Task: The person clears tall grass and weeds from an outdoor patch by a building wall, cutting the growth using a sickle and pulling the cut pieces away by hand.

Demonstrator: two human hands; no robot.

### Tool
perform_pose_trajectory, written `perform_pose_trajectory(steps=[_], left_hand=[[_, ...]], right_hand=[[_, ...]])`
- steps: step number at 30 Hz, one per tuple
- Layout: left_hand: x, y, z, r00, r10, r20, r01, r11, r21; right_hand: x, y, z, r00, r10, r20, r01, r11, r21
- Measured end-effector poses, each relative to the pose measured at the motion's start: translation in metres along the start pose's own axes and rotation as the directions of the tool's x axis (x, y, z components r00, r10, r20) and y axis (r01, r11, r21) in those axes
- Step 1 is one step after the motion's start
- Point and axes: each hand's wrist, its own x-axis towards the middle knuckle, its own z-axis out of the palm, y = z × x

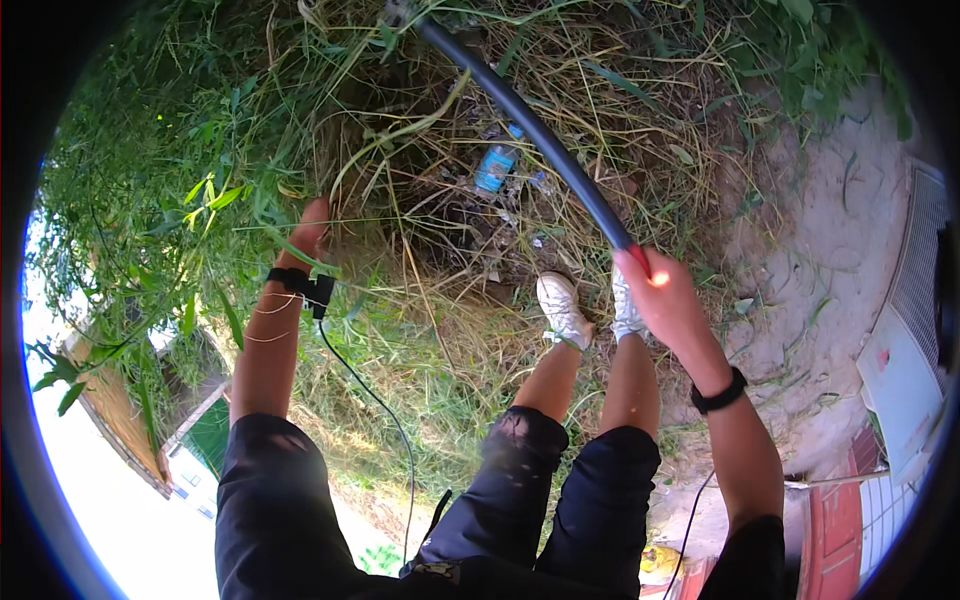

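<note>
My right hand [660, 292] is closed around the red end of a long black-handled tool [540, 130]. The handle curves up and left, with a small grey metal part [400, 12] at its far end. Grass stalks partly hide that end, so the tool's exact kind does not show. On the left, my left hand [312, 232] reaches into tall green grass [215, 200]. Leaves cross it and its fingers are mostly hidden; I cannot make out whether it grips any stalks.
Dry stalks and a crumpled blue-labelled plastic bottle [495, 168] lie ahead of my white shoes [563, 305]. Bare pale ground [810, 250] runs along the right, beside a grey-white panel with mesh [900, 350]. A black cable [385, 405] hangs from my left wrist.
</note>
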Motion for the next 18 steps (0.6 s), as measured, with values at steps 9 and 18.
perform_pose_trajectory(steps=[9, 18], left_hand=[[-0.021, -0.059, -0.05, 0.987, 0.127, -0.094, -0.15, 0.942, -0.302], [0.014, -0.063, -0.038, 0.993, 0.111, 0.041, -0.088, 0.924, -0.372]], right_hand=[[0.179, -0.179, 0.157, 0.973, -0.211, 0.09, 0.221, 0.966, -0.131], [0.106, 0.04, 0.088, 0.998, -0.06, 0.009, 0.061, 0.981, -0.184]])
